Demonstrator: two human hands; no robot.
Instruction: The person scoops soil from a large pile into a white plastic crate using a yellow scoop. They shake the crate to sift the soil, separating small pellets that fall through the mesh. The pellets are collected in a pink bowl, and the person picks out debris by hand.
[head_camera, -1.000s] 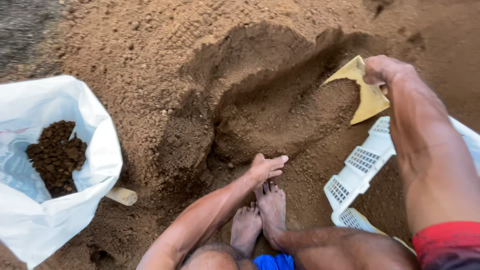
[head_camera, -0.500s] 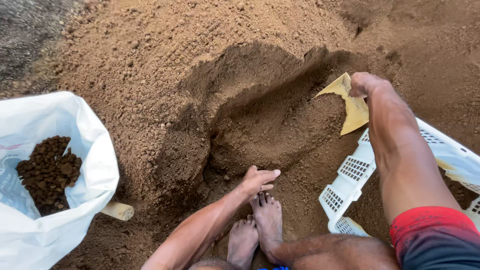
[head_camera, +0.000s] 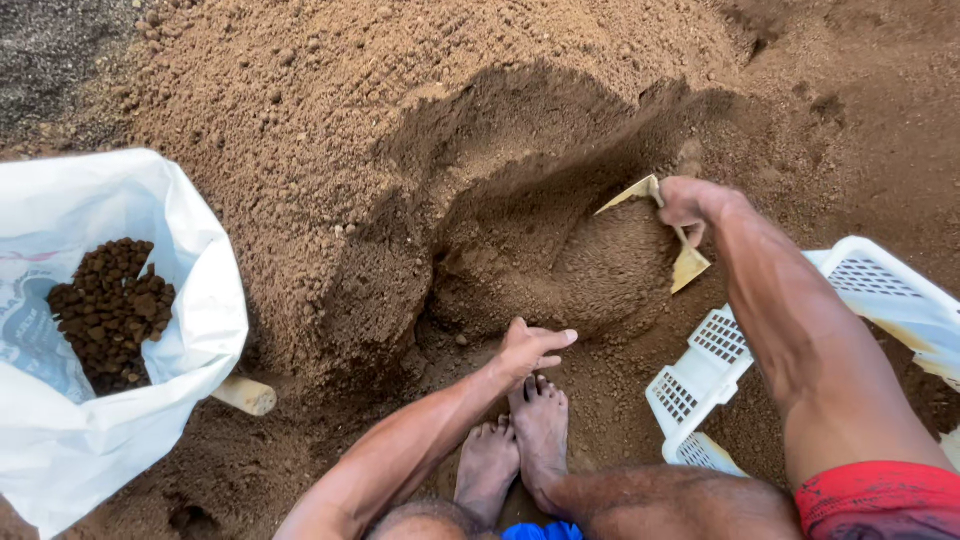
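My right hand (head_camera: 690, 203) grips a pale yellow scoop (head_camera: 668, 232), whose blade is pushed down into the loose brown soil (head_camera: 560, 250) of a dug hollow in a large heap. My left hand (head_camera: 532, 349) hovers open and empty just above my bare feet (head_camera: 520, 440), fingers pointing right toward the hollow. A white slatted plastic basket (head_camera: 700, 375) lies at the right, beneath my right forearm.
An open white sack (head_camera: 170, 260) at the left holds dark brown clumps (head_camera: 110, 310). A pale wooden handle end (head_camera: 245, 395) sticks out from under the sack. The soil heap (head_camera: 330, 90) fills the whole upper view.
My right hand has swung the scoop left and down into the hollow, so the blade is now partly buried in soil. My left hand stays near my feet, fingers slightly more spread.
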